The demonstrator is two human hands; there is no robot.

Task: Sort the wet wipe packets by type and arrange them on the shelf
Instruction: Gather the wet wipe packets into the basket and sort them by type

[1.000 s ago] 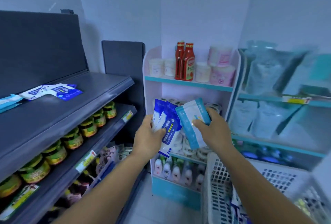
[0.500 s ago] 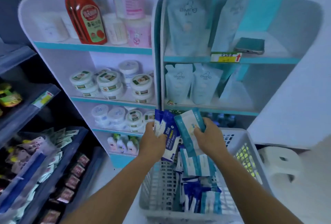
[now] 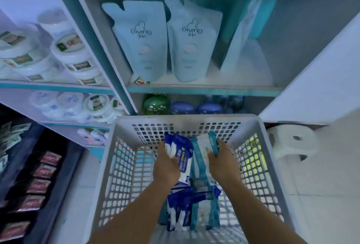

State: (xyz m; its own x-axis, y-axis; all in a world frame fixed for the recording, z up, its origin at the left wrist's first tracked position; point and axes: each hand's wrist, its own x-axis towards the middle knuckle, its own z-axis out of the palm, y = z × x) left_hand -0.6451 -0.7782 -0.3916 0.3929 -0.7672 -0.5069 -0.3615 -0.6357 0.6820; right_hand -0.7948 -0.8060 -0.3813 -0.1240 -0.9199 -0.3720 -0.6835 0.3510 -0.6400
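Note:
Both my hands are down inside a white perforated plastic basket (image 3: pixel 124 165) on the floor. My left hand (image 3: pixel 165 167) grips dark blue and white alcohol wipe packets (image 3: pixel 182 155). My right hand (image 3: pixel 223 163) holds teal and white wipe packets (image 3: pixel 204 146), thumb over the teal edge. Beneath the hands, more blue packets (image 3: pixel 181 202) and teal packets (image 3: pixel 213 216) lie in a heap on the basket floor.
Straight ahead a teal shelf unit (image 3: pixel 202 88) carries pale blue "Giving" pouches (image 3: pixel 144 39). White round tubs (image 3: pixel 74 56) fill the white shelves at left. A dark rack with red packets (image 3: pixel 41 171) stands lower left. A white stool (image 3: pixel 292 140) sits to the right of the basket.
My view swung from the grey shelf to the right and down onto the basket. Both hands, each keeping its packets, dropped from chest height into the basket.

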